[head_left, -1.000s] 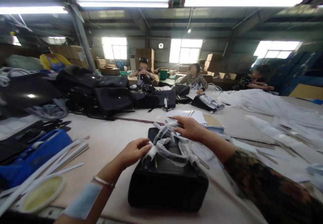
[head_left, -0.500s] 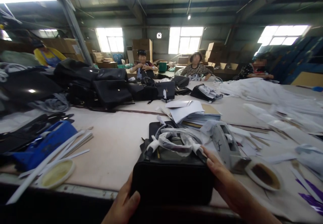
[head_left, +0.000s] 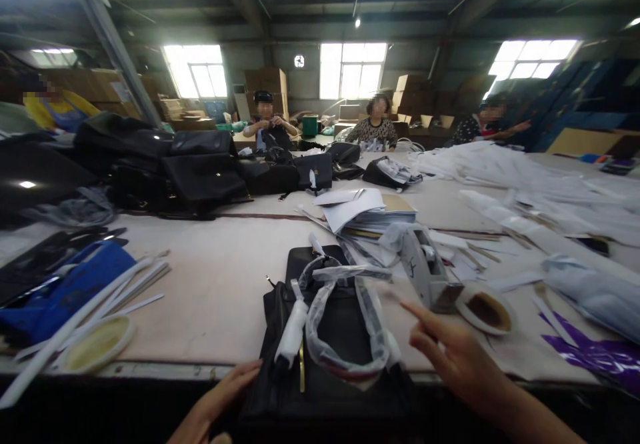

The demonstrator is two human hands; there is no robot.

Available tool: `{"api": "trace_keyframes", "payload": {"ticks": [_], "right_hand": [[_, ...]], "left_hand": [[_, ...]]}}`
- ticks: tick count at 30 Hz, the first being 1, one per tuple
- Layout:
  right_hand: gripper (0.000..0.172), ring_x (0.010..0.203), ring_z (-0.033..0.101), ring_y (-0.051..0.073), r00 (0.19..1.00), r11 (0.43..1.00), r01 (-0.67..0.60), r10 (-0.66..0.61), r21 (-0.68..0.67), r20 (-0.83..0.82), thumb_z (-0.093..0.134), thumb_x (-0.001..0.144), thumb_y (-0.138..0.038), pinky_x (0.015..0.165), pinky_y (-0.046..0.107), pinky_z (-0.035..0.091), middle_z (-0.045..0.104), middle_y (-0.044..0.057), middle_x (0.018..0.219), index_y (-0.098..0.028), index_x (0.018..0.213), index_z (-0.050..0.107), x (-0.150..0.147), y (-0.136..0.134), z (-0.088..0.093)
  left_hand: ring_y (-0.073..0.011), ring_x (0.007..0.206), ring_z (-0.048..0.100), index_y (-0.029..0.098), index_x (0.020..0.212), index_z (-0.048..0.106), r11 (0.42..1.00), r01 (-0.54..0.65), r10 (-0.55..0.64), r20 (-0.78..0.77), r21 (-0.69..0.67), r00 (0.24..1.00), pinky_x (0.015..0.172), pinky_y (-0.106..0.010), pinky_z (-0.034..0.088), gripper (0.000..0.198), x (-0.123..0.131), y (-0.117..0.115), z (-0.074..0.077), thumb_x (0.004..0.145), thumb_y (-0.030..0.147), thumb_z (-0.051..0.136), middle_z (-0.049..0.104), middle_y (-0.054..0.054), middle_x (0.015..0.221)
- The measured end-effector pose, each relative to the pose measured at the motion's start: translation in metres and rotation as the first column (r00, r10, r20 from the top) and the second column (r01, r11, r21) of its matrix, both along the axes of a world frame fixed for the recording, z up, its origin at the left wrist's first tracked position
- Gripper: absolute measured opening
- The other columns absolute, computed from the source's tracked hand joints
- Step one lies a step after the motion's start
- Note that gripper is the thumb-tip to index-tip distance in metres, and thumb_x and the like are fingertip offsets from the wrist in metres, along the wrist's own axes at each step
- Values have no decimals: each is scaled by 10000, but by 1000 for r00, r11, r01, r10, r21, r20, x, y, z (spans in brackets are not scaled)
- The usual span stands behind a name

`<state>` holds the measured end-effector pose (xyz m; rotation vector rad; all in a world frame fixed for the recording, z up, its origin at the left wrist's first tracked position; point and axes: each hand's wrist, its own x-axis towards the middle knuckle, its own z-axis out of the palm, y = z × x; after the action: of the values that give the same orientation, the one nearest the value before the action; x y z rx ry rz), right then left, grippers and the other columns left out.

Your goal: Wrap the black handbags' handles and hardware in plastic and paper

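Observation:
A black handbag (head_left: 345,324) stands at the table's front edge, its top with a gold zip facing me. Its handles (head_left: 373,321) are wrapped in white, translucent film; one ring-shaped handle flops toward me. My left hand (head_left: 220,397) holds the bag's left side, fingers along it and thumb low at the frame's bottom. Off the bag's right side, my right hand (head_left: 455,351) is open and holds nothing, its index finger stretched toward the handles and the other fingers partly bent. The bag's lower front is dark and hard to make out.
A tape dispenser (head_left: 425,271) and a dish of brown stuff (head_left: 485,309) stand right of the bag. Paper sheets (head_left: 355,211) lie behind. Left are a blue holder (head_left: 70,291), white strips and a yellowish dish (head_left: 97,344). Black bags (head_left: 200,171) pile farther back; several co-workers sit beyond.
The bag has tipped so its top faces me, and the ring-shaped handle has flopped forward. My right hand has let go and moved right. The camera view has turned slightly right.

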<state>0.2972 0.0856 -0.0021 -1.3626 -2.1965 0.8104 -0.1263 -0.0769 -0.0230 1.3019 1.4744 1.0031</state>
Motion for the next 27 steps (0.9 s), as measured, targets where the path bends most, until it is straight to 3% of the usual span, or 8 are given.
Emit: {"api": "trace_keyframes", "payload": {"ticks": [4, 6, 11, 13, 16, 20, 24, 27], "right_hand": [[580, 1147, 621, 301, 994, 962, 70, -90, 264, 64, 554, 870, -339, 1023, 459, 472, 630, 160, 1298, -159, 1420, 519, -17, 64, 10], [567, 1308, 504, 328, 980, 975, 12, -56, 224, 192, 603, 805, -233, 1098, 471, 396, 530, 203, 1422, -108, 1357, 571, -32, 88, 6], [70, 955, 668, 284, 958, 992, -83, 55, 90, 281, 686, 764, -198, 892, 388, 496, 738, 114, 909, -148, 781, 732, -58, 116, 29], [113, 777, 677, 216, 963, 989, -125, 101, 78, 250, 672, 803, -243, 760, 317, 512, 724, 60, 761, -160, 734, 706, -67, 120, 58], [163, 503, 595, 116, 976, 971, -214, 217, -105, 23, 653, 841, -295, 514, 231, 460, 693, 10, 655, -158, 756, 676, -96, 120, 108], [240, 454, 558, 103, 883, 901, -265, 84, -343, -461, 773, 753, -245, 463, 227, 464, 640, -24, 591, -138, 948, 682, -157, 115, 157], [633, 703, 676, 165, 741, 869, -364, 52, -336, -670, 815, 753, -264, 636, 281, 545, 706, 13, 783, -144, 1318, 556, -183, 108, 167], [668, 870, 681, 166, 697, 881, -402, 118, -248, -708, 790, 780, -458, 739, 267, 525, 728, 52, 975, -164, 1336, 564, -159, 101, 153]], "left_hand": [[-386, 1176, 625, 286, 1075, 779, 988, -150, 151, -43, 32, 988, 1053, -504, 478, 519, -9, 32, 38, 784, 683, 614, 720, -102, 1218], [-349, 1078, 677, 251, 1001, 787, 966, -250, 254, -54, 63, 966, 1012, -463, 515, 478, -1, 53, 60, 789, 654, 642, 753, -102, 1120], [-273, 942, 700, 226, 905, 782, 974, -138, 165, -144, 179, 976, 934, -363, 537, 365, 32, 96, 103, 793, 564, 702, 773, -69, 958], [-258, 915, 692, 211, 894, 779, 989, -7, 30, -155, 147, 987, 880, -333, 542, 341, 44, 112, 112, 814, 531, 692, 770, -64, 914], [-251, 902, 686, 184, 953, 773, 991, 116, -112, -65, 72, 992, 821, -316, 539, 368, 69, 138, 123, 817, 517, 694, 768, -70, 922], [-282, 1050, 663, 146, 1083, 735, 972, 226, -235, 188, 69, 954, 882, -341, 530, 470, 120, 169, 132, 755, 480, 776, 742, -112, 1103], [-237, 851, 707, 120, 971, 701, 995, 97, -91, 433, 10, 897, 729, -328, 578, 396, 148, 183, 138, 793, 469, 757, 742, -121, 927], [-181, 691, 706, 125, 958, 673, 999, -4, 30, 556, -49, 830, 605, -273, 583, 273, 129, 189, 149, 864, 379, 705, 737, -105, 848]]}}
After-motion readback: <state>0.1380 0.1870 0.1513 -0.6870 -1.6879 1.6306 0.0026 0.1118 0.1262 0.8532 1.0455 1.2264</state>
